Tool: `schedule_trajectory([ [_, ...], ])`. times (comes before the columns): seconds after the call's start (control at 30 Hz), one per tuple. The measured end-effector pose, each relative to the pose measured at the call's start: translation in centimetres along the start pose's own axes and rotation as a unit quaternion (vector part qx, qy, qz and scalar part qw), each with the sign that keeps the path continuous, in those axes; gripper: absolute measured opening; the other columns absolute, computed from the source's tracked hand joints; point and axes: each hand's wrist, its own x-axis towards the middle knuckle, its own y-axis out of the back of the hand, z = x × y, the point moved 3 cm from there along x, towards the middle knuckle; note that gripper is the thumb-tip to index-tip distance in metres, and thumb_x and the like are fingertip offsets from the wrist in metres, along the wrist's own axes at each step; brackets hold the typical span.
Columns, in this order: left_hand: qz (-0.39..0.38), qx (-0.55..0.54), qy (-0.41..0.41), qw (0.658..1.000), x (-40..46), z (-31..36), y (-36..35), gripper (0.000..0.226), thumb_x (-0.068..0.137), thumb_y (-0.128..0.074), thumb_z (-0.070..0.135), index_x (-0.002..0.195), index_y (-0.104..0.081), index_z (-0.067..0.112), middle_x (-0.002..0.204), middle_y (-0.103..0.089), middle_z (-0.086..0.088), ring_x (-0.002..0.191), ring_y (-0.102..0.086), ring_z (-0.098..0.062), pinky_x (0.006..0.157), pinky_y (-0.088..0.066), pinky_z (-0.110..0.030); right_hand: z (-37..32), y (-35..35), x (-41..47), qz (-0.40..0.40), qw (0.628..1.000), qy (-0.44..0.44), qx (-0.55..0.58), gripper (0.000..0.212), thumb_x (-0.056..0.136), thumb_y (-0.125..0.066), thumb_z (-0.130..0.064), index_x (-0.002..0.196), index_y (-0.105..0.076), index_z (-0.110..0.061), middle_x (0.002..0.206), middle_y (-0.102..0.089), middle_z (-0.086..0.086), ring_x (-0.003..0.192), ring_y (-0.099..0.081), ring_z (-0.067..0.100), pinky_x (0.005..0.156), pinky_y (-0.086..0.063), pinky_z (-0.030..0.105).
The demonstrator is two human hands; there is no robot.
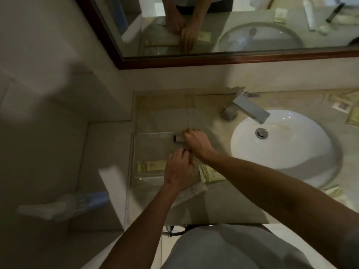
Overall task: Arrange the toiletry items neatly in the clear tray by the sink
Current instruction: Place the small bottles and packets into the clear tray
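A clear tray (136, 152) lies on the counter left of the sink. My right hand (196, 142) grips a small pale bottle with a dark cap (177, 139) and holds it on its side over the tray's far right part. My left hand (177, 169) rests over the tray's near right side, fingers loosely bent; whether it holds anything is hidden. A yellow-cream packet (150, 166) lies in the tray's near part. Another cream packet (210, 172) lies just right of the tray.
A white round sink (281, 144) with a square chrome tap (246, 108) is at the right. More packets (347, 107) sit on the counter's far right. A mirror (213, 26) hangs behind. A white and blue object (64, 204) lies on the ledge at the left.
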Motion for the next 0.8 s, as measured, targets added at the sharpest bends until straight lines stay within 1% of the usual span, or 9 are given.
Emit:
schedule_trajectory([
  [0.07, 0.023, 0.006, -0.027, 0.999, 0.4, 1.8, -0.5, 0.020, 0.084, -0.057, 0.022, 0.102, -0.061, 0.014, 0.094, -0.059, -0.006, 0.083, -0.053, -0.025, 0.073, -0.040, -0.037, 2.4, 0.6, -2.5, 0.051, 0.998, -0.004, 0.022, 0.010, 0.082, -0.065, -0.007, 0.091, -0.067, -0.008, 0.087, -0.068, 0.014, 0.074, -0.066, 0.034, 0.058, -0.048, 0.038],
  [0.13, 0.044, -0.002, -0.056, 0.997, 1.0, 4.8, -1.6, 0.022, 0.083, -0.055, 0.020, 0.102, -0.063, 0.013, 0.093, -0.060, -0.008, 0.084, -0.055, -0.028, 0.074, -0.039, -0.039, 6.4, 1.2, -6.2, 0.097, 0.993, -0.039, 0.054, 0.005, 0.082, -0.066, -0.015, 0.080, -0.069, -0.012, 0.073, -0.068, 0.011, 0.061, -0.064, 0.034, 0.049, -0.046, 0.035],
  [0.23, 0.048, -0.054, -0.118, 0.990, 2.5, 11.8, -3.5, 0.022, 0.080, -0.065, 0.017, 0.101, -0.062, 0.015, 0.095, -0.062, -0.006, 0.085, -0.053, -0.024, 0.074, -0.038, -0.038, 14.0, 2.1, -13.9, 0.130, 0.978, -0.143, 0.074, 0.025, 0.092, -0.058, -0.035, 0.077, -0.069, -0.018, 0.071, -0.070, 0.003, 0.059, -0.064, 0.028, 0.050, -0.047, 0.033],
  [0.33, 0.003, -0.088, -0.192, 0.978, 4.2, 20.8, -6.0, 0.028, 0.082, -0.064, 0.021, 0.110, -0.061, 0.018, 0.104, -0.061, -0.001, 0.092, -0.054, -0.020, 0.076, -0.040, -0.034, 22.3, 2.2, -21.9, 0.133, 0.962, -0.221, 0.088, 0.040, 0.096, -0.052, -0.044, 0.068, -0.063, -0.017, 0.061, -0.064, 0.002, 0.051, -0.058, 0.022, 0.049, -0.046, 0.032],
  [0.37, -0.018, -0.091, -0.212, 0.973, 4.8, 24.0, -7.4, 0.031, 0.083, -0.063, 0.023, 0.113, -0.060, 0.018, 0.107, -0.061, -0.001, 0.096, -0.055, -0.020, 0.078, -0.040, -0.033, 25.2, 2.1, -24.4, 0.122, 0.959, -0.239, 0.088, 0.039, 0.097, -0.051, -0.043, 0.070, -0.064, -0.017, 0.063, -0.065, 0.003, 0.054, -0.060, 0.023, 0.051, -0.049, 0.034],
  [0.47, -0.075, -0.077, -0.247, 0.963, 6.3, 33.1, -11.6, 0.038, 0.084, -0.060, 0.029, 0.121, -0.057, 0.018, 0.115, -0.059, -0.001, 0.103, -0.054, -0.020, 0.083, -0.041, -0.033, 33.6, 2.0, -31.3, 0.117, 0.946, -0.292, 0.081, 0.014, 0.092, -0.062, -0.027, 0.095, -0.073, -0.019, 0.086, -0.074, 0.003, 0.074, -0.069, 0.024, 0.064, -0.053, 0.033],
  [0.57, -0.108, -0.064, -0.262, 0.957, 7.3, 41.2, -15.2, 0.041, 0.086, -0.058, 0.029, 0.125, -0.055, 0.018, 0.119, -0.058, -0.002, 0.105, -0.055, -0.020, 0.087, -0.042, -0.034, 40.8, 1.7, -37.1, 0.082, 0.929, -0.352, 0.080, 0.016, 0.091, -0.056, -0.022, 0.090, -0.072, -0.023, 0.083, -0.072, 0.001, 0.074, -0.067, 0.025, 0.061, -0.051, 0.032],
  [0.7, -0.149, -0.023, -0.275, 0.950, 8.6, 49.2, -19.3, 0.044, 0.085, -0.054, 0.031, 0.127, -0.051, 0.017, 0.122, -0.056, -0.005, 0.106, -0.054, -0.024, 0.087, -0.043, -0.039, 48.0, 1.9, -42.3, 0.051, 0.918, -0.385, 0.083, 0.018, 0.089, -0.065, -0.036, 0.082, -0.071, -0.020, 0.074, -0.069, 0.002, 0.068, -0.064, 0.022, 0.058, -0.047, 0.031],
  [0.8, -0.162, -0.012, -0.278, 0.947, 9.7, 53.4, -21.6, 0.047, 0.081, -0.043, 0.033, 0.124, -0.051, 0.019, 0.119, -0.055, -0.004, 0.104, -0.054, -0.024, 0.081, -0.043, -0.038, 52.1, 1.8, -45.5, 0.071, 0.909, -0.401, 0.088, 0.023, 0.087, -0.066, -0.041, 0.078, -0.069, -0.020, 0.073, -0.066, -0.003, 0.068, -0.061, 0.015, 0.064, -0.051, 0.033],
])
